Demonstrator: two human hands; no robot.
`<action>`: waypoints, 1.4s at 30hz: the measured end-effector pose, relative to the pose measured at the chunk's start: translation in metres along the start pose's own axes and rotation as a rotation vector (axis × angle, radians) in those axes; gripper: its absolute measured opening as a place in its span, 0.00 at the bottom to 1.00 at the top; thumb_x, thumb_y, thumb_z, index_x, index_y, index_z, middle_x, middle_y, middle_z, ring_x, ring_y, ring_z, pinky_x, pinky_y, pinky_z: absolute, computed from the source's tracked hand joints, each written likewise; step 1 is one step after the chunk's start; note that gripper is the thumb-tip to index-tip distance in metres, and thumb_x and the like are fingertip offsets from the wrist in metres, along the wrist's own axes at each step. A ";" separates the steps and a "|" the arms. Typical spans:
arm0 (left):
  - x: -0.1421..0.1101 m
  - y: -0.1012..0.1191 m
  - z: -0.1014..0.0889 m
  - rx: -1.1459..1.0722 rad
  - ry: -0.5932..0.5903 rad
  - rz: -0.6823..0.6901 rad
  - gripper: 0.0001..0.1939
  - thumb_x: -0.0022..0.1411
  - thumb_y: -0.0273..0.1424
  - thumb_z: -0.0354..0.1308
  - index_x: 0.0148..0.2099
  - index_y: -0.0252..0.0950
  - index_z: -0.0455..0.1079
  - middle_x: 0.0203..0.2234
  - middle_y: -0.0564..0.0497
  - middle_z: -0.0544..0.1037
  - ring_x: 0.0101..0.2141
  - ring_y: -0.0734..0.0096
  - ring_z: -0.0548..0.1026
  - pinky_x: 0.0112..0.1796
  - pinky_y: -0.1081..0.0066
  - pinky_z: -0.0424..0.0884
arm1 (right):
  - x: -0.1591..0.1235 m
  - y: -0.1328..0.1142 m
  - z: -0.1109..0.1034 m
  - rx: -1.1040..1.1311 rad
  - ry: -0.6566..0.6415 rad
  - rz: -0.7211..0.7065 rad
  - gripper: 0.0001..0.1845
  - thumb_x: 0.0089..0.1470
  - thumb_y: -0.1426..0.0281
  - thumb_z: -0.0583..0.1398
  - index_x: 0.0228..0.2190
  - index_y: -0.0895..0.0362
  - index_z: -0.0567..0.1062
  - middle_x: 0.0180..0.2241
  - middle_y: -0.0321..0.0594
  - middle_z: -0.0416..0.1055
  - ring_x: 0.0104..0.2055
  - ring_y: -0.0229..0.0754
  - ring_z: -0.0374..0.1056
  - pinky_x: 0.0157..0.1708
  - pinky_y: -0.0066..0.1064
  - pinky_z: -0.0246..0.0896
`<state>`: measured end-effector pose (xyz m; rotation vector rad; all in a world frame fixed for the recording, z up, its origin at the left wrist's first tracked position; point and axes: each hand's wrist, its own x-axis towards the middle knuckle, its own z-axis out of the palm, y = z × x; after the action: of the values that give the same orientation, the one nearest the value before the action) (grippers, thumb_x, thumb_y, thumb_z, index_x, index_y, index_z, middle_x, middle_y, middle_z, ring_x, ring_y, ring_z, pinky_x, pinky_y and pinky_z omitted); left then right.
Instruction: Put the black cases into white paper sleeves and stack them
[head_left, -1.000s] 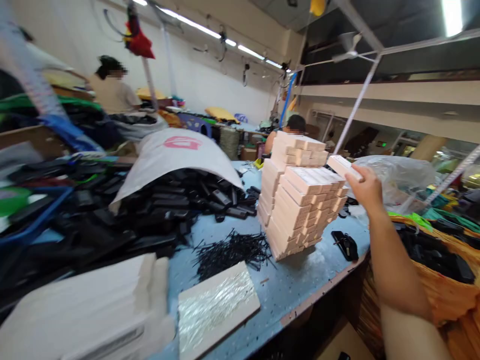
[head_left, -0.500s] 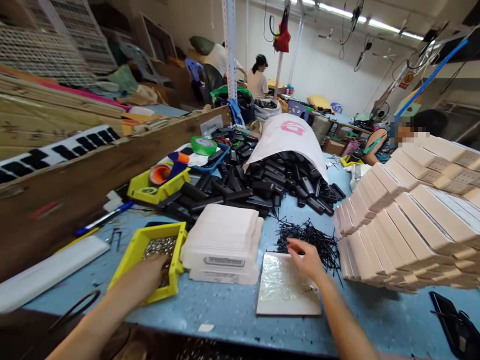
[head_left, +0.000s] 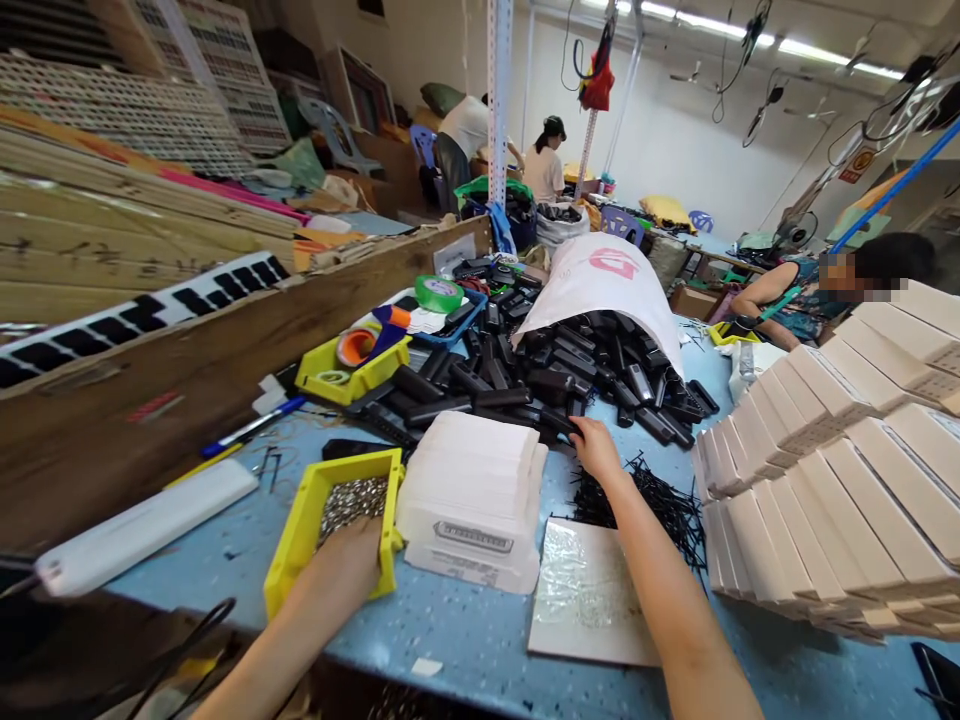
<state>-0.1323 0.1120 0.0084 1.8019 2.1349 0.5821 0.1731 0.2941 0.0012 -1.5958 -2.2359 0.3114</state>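
Observation:
My left hand (head_left: 351, 560) reaches into a yellow bin (head_left: 289, 540) of small shiny metal parts (head_left: 352, 505); its fingers are hidden down among them. Farther out, my right hand (head_left: 597, 447) is at the near edge of a heap of black plastic cases (head_left: 480, 375). Its fingertips are closed on the end of one oblong black case (head_left: 555, 420). Under that wrist lies a pile of thin black cable ties (head_left: 652, 515). A flat square board (head_left: 577, 590) with clear film on it lies below my right forearm. Between my hands stands a stack of white printed cards (head_left: 469, 490).
Stacked pale boxes (head_left: 810, 500) rise at the right. A white sack (head_left: 607, 285) spills black cases at the back. A second yellow tray (head_left: 352, 365) holds tape rolls. A wooden board (head_left: 225, 340) edges the left side. A co-worker (head_left: 825, 285) sits at the far right.
My right hand has moved from above the board and cable ties forward to the black cases, closing on one. My left hand stays in the yellow bin. The view has shifted left.

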 end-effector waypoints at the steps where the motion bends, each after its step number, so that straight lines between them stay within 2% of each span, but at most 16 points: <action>1: 0.002 0.001 -0.003 0.028 0.005 0.010 0.13 0.48 0.20 0.46 0.25 0.37 0.71 0.26 0.43 0.79 0.32 0.53 0.78 0.38 0.59 0.73 | -0.006 0.008 -0.001 0.001 0.026 0.014 0.20 0.55 0.77 0.54 0.49 0.59 0.73 0.48 0.48 0.73 0.50 0.48 0.67 0.54 0.41 0.58; 4: 0.023 0.016 -0.011 0.111 0.086 0.043 0.17 0.59 0.26 0.42 0.41 0.30 0.73 0.39 0.35 0.79 0.43 0.50 0.76 0.45 0.54 0.71 | -0.015 0.025 0.001 0.012 0.115 0.057 0.20 0.57 0.76 0.51 0.50 0.60 0.71 0.48 0.50 0.73 0.50 0.50 0.67 0.53 0.44 0.59; 6: 0.049 0.035 -0.007 0.133 0.112 0.099 0.20 0.64 0.32 0.41 0.49 0.30 0.70 0.46 0.37 0.76 0.49 0.54 0.73 0.50 0.57 0.68 | -0.011 0.030 0.006 0.022 0.166 0.072 0.21 0.57 0.75 0.50 0.50 0.60 0.70 0.49 0.50 0.72 0.51 0.50 0.66 0.53 0.44 0.59; 8: 0.080 0.053 0.004 0.132 0.078 0.184 0.21 0.65 0.35 0.43 0.54 0.33 0.67 0.53 0.41 0.73 0.54 0.60 0.69 0.56 0.62 0.62 | -0.005 0.033 0.009 0.024 0.198 0.087 0.20 0.56 0.76 0.50 0.49 0.59 0.71 0.47 0.50 0.72 0.50 0.50 0.66 0.52 0.44 0.59; 9: 0.093 0.060 0.012 0.136 0.064 0.214 0.23 0.65 0.36 0.44 0.58 0.33 0.63 0.56 0.41 0.70 0.58 0.60 0.66 0.58 0.60 0.58 | -0.002 0.034 0.009 0.022 0.211 0.098 0.20 0.55 0.77 0.50 0.47 0.59 0.72 0.46 0.50 0.72 0.49 0.50 0.66 0.51 0.44 0.60; 13: 0.119 0.071 0.040 0.161 0.019 0.235 0.28 0.63 0.38 0.48 0.61 0.29 0.59 0.57 0.35 0.68 0.59 0.50 0.63 0.60 0.49 0.52 | 0.008 0.024 -0.006 0.000 0.287 0.119 0.22 0.52 0.80 0.48 0.46 0.60 0.71 0.46 0.54 0.69 0.51 0.54 0.64 0.53 0.50 0.56; 16: 0.115 0.068 0.047 0.178 0.026 0.203 0.27 0.63 0.39 0.48 0.60 0.28 0.60 0.55 0.32 0.69 0.57 0.46 0.64 0.57 0.49 0.55 | 0.030 -0.019 -0.008 0.013 0.266 -0.009 0.21 0.58 0.75 0.46 0.51 0.60 0.68 0.50 0.56 0.65 0.56 0.53 0.60 0.56 0.52 0.52; 18: 0.112 0.066 0.046 0.190 0.025 0.197 0.26 0.64 0.40 0.47 0.58 0.28 0.63 0.54 0.33 0.70 0.56 0.46 0.65 0.56 0.49 0.56 | 0.058 -0.068 0.005 0.041 0.150 -0.168 0.19 0.60 0.70 0.49 0.52 0.56 0.68 0.51 0.50 0.67 0.55 0.48 0.62 0.57 0.44 0.55; 20: 0.112 0.066 0.043 0.203 0.014 0.201 0.25 0.65 0.41 0.46 0.56 0.29 0.65 0.53 0.33 0.71 0.55 0.46 0.65 0.55 0.48 0.56 | 0.092 -0.122 0.028 0.055 -0.028 -0.330 0.20 0.57 0.63 0.58 0.51 0.51 0.70 0.52 0.43 0.68 0.55 0.44 0.63 0.57 0.38 0.57; 21: 0.112 0.066 0.041 0.209 0.008 0.203 0.25 0.65 0.41 0.46 0.55 0.29 0.66 0.52 0.32 0.71 0.54 0.45 0.65 0.54 0.48 0.57 | 0.109 -0.148 0.041 0.050 -0.127 -0.397 0.25 0.52 0.60 0.62 0.52 0.49 0.70 0.54 0.42 0.66 0.57 0.46 0.62 0.58 0.40 0.56; 23: 0.113 0.066 0.039 0.218 -0.005 0.208 0.24 0.65 0.41 0.46 0.54 0.29 0.67 0.51 0.33 0.71 0.53 0.45 0.65 0.52 0.48 0.59 | 0.138 -0.185 0.063 -0.015 -0.308 -0.427 0.38 0.41 0.53 0.68 0.54 0.48 0.69 0.59 0.46 0.61 0.63 0.56 0.55 0.59 0.54 0.51; 25: 0.114 0.066 0.037 0.222 -0.013 0.214 0.24 0.65 0.41 0.46 0.54 0.29 0.67 0.49 0.34 0.72 0.51 0.46 0.67 0.50 0.49 0.60 | 0.159 -0.200 0.076 -0.151 -0.479 -0.360 0.44 0.39 0.47 0.67 0.56 0.51 0.67 0.62 0.52 0.56 0.66 0.65 0.45 0.56 0.67 0.45; 27: 0.113 0.066 0.036 0.225 -0.010 0.218 0.24 0.65 0.41 0.45 0.52 0.28 0.69 0.47 0.35 0.73 0.50 0.47 0.67 0.50 0.50 0.60 | 0.167 -0.193 0.079 -0.270 -0.586 -0.301 0.38 0.48 0.46 0.61 0.56 0.52 0.67 0.63 0.52 0.54 0.68 0.65 0.38 0.56 0.71 0.40; 30: 0.112 0.066 0.036 0.230 0.005 0.222 0.23 0.65 0.42 0.44 0.49 0.29 0.70 0.46 0.34 0.73 0.49 0.47 0.67 0.49 0.51 0.60 | 0.164 -0.162 0.071 -0.314 -0.574 -0.327 0.25 0.57 0.56 0.56 0.55 0.49 0.68 0.63 0.43 0.57 0.69 0.57 0.36 0.60 0.67 0.35; 36: 0.112 0.066 0.039 0.262 0.016 0.224 0.23 0.65 0.42 0.45 0.49 0.30 0.69 0.46 0.35 0.73 0.48 0.48 0.67 0.48 0.53 0.60 | 0.151 -0.107 0.042 -0.349 -0.563 -0.404 0.18 0.60 0.66 0.52 0.50 0.49 0.73 0.60 0.40 0.62 0.67 0.55 0.44 0.60 0.65 0.39; 42: 0.110 0.063 0.042 0.298 0.028 0.257 0.23 0.65 0.42 0.44 0.50 0.30 0.69 0.47 0.36 0.72 0.48 0.49 0.66 0.48 0.54 0.59 | 0.126 -0.053 0.009 -0.332 -0.570 -0.491 0.18 0.58 0.74 0.53 0.47 0.49 0.76 0.58 0.39 0.66 0.67 0.53 0.47 0.61 0.63 0.35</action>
<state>-0.0777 0.2341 0.0059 2.2623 2.1145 0.3605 0.0880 0.3955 0.0351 -1.1183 -3.1645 0.2913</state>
